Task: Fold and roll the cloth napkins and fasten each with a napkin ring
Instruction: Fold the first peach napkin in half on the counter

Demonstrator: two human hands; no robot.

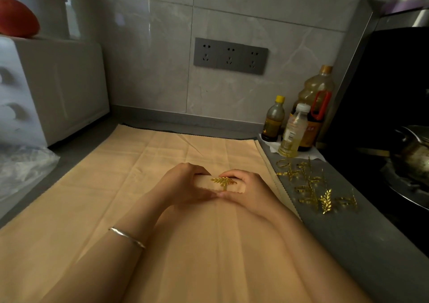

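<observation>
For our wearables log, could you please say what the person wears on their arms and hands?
No sleeves or gloves are in view: the left hand and right hand are bare. A thin silver bangle circles the left wrist.

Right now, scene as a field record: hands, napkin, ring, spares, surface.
left hand: grips left end of rolled napkin
right hand: grips its right end
napkin ring: gold leaf, around the roll's middle
spare rings: loose on grey counter, right of hands
flat cloth: spread under the roll
bottles: three, back right
</observation>
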